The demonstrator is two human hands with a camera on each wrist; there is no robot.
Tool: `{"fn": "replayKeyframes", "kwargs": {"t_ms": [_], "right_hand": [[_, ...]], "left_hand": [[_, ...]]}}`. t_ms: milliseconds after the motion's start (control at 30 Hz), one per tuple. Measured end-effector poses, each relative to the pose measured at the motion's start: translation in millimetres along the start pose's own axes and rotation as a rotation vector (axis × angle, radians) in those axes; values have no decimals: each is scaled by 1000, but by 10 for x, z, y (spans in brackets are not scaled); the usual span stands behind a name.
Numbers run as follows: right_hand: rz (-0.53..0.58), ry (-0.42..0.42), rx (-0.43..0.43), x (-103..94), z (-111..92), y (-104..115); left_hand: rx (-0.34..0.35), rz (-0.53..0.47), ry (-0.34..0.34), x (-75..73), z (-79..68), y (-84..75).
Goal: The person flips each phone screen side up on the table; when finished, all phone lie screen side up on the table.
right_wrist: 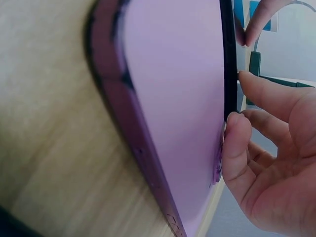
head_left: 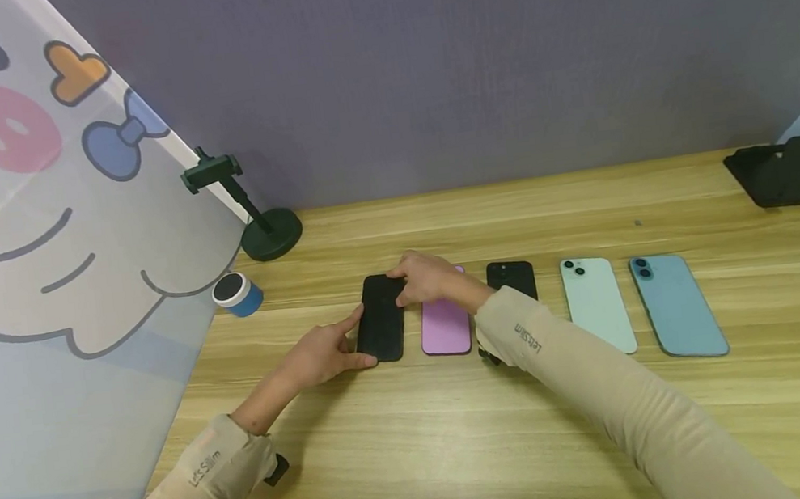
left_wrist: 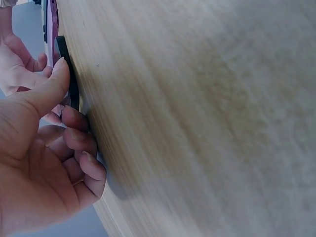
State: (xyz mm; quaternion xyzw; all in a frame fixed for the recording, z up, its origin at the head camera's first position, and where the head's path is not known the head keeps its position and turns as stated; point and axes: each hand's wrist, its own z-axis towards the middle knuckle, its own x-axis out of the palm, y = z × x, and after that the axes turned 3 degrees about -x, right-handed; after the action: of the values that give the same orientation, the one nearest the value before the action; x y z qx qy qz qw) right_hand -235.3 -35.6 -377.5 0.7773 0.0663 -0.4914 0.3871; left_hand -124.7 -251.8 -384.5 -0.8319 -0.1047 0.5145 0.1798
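A black phone [head_left: 381, 329] lies on the wooden table, left-most in a row of phones. My left hand [head_left: 319, 354] holds its lower left corner, the thumb on the left side and a finger at the bottom edge. At the upper right corner, my right hand [head_left: 431, 279] grips it between thumb and finger. Its dark edge [left_wrist: 74, 91] shows beside the left thumb in the left wrist view. Just right of it lies a pink-purple phone [head_left: 445, 330], partly under the right hand; it fills much of the right wrist view [right_wrist: 173, 98].
Further right lie another black phone [head_left: 511, 274], partly hidden by my sleeve, a mint phone [head_left: 599, 306] and a blue phone [head_left: 680, 305]. A dark phone stand [head_left: 272, 234] and a blue-and-white jar [head_left: 249, 300] are back left. Another black stand [head_left: 790, 169] sits back right.
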Motion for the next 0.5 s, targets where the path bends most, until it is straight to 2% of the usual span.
{"fn": "replayKeyframes", "kwargs": {"t_ms": [500], "right_hand": [[-5,7,5,-19,17,5]], "left_hand": [[-10,35,-4,6,14,-29]]}}
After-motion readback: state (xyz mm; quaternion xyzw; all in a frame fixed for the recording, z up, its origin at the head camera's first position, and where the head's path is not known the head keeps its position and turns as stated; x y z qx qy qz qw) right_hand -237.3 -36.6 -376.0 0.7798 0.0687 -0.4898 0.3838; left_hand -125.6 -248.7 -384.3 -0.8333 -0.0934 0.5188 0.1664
